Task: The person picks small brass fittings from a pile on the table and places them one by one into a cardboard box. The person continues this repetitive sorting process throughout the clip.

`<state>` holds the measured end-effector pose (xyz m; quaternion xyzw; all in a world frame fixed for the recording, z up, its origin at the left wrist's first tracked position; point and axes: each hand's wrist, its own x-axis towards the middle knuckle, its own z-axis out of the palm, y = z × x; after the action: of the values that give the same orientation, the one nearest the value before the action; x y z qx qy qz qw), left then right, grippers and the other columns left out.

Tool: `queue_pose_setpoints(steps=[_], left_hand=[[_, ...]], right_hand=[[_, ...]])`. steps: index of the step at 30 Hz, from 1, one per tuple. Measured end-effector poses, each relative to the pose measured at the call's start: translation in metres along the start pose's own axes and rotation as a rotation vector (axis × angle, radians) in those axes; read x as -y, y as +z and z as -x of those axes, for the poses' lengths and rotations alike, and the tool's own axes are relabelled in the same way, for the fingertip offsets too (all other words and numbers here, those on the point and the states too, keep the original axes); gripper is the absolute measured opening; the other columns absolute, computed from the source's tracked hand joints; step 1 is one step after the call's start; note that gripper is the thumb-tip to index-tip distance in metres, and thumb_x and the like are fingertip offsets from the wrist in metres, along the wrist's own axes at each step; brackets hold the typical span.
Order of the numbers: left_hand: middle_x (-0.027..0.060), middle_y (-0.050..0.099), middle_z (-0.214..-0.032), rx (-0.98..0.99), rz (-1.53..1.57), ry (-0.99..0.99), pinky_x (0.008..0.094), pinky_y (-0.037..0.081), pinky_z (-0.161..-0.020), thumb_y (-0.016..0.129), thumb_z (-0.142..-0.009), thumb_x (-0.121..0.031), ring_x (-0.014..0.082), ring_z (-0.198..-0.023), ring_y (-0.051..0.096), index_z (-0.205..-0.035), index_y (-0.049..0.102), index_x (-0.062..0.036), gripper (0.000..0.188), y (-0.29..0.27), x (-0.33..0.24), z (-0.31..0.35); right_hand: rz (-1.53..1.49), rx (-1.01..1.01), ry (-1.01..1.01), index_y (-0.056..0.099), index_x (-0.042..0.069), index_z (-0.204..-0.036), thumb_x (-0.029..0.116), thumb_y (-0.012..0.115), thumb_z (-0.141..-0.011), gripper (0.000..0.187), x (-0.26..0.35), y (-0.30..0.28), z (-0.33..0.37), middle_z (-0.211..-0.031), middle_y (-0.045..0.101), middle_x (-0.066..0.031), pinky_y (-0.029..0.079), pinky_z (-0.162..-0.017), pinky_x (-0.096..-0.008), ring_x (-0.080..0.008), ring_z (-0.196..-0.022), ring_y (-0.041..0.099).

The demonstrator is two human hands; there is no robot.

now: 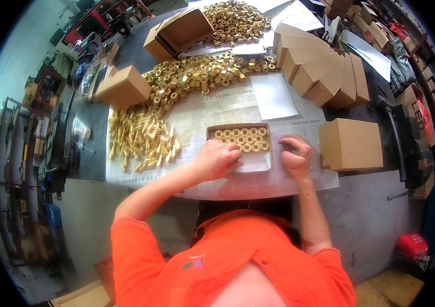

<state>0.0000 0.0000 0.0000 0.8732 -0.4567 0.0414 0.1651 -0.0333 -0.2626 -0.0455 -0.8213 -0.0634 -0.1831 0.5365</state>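
Observation:
A small open cardboard box [256,163] lies on the newspaper in front of me, with brass nuts [248,139] set in rows in its far part and a bare pale floor at its near part. Over the box's near left corner is my left hand [217,158], its fingers pinched together; whatever they grip is hidden. Just right of the box, apart from it, my right hand [296,155] is closed with curled fingers, and its palm is out of sight. Slim brass fittings [146,138] are heaped to the left.
Loose brass nuts [197,74] spread behind the box, with another nut pile [235,23] farther back. A white sheet [273,97] lies behind my right hand. Closed cartons stand right [351,145] and left [123,88]; a row of cartons [319,66] leans at back right. An open carton [176,33] lies tipped.

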Motion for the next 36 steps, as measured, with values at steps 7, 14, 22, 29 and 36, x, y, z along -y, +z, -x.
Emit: queue_pose_setpoints(steps=[7, 14, 22, 29, 36], left_hand=[[0.0052, 0.058, -0.07, 0.067, -0.013, -0.015, 0.0399, 0.048, -0.058, 0.069, -0.075, -0.024, 0.0271, -0.064, 0.061, -0.074, 0.062, -0.0097, 0.016, -0.004, 0.0, 0.003], [0.0056, 0.059, -0.069, 0.09, -0.032, -0.033, 0.0404, 0.048, -0.06, 0.067, -0.074, -0.022, 0.0271, -0.066, 0.061, -0.073, 0.062, -0.0092, 0.014, -0.002, 0.003, 0.002], [0.0052, 0.06, -0.069, 0.108, -0.011, -0.038, 0.041, 0.048, -0.059, 0.068, -0.074, -0.023, 0.0281, -0.065, 0.062, -0.075, 0.062, -0.0103, 0.014, -0.004, 0.006, -0.001], [0.0056, 0.061, -0.07, 0.133, -0.013, -0.044, 0.0414, 0.049, -0.057, 0.069, -0.075, -0.025, 0.0293, -0.065, 0.062, -0.077, 0.062, -0.0097, 0.016, -0.008, 0.006, -0.002], [0.0097, 0.068, -0.074, -0.095, 0.292, -0.313, 0.0352, 0.051, -0.059, 0.072, -0.08, -0.021, 0.025, -0.064, 0.065, -0.084, 0.069, -0.0044, 0.017, -0.034, 0.042, -0.02]], right_hand=[[0.01, 0.001, 0.008, 0.066, -0.003, -0.084, 0.001, 0.053, -0.061, 0.026, 0.002, 0.0, 0.004, -0.089, 0.067, -0.0145, 0.051, -0.078, -0.0311, -0.0273, -0.084, 0.064], [0.012, 0.004, 0.021, 0.066, -0.003, -0.084, 0.001, 0.054, -0.061, 0.026, 0.0, 0.0, 0.003, -0.09, 0.066, -0.0145, 0.05, -0.079, -0.031, -0.027, -0.085, 0.064], [0.042, 0.013, 0.007, 0.066, -0.002, -0.084, 0.002, 0.052, -0.061, 0.027, 0.002, -0.001, 0.0, -0.089, 0.066, -0.0145, 0.05, -0.078, -0.0305, -0.0264, -0.084, 0.064], [0.042, 0.006, -0.031, 0.066, -0.001, -0.083, 0.002, 0.053, -0.061, 0.025, -0.002, 0.001, -0.001, -0.089, 0.066, -0.0144, 0.05, -0.077, -0.0315, -0.0276, -0.083, 0.063], [0.043, 0.005, 0.0, 0.066, -0.001, -0.084, 0.002, 0.053, -0.062, 0.026, -0.002, -0.002, 0.001, -0.089, 0.066, -0.0146, 0.05, -0.076, -0.0317, -0.0279, -0.083, 0.063]])
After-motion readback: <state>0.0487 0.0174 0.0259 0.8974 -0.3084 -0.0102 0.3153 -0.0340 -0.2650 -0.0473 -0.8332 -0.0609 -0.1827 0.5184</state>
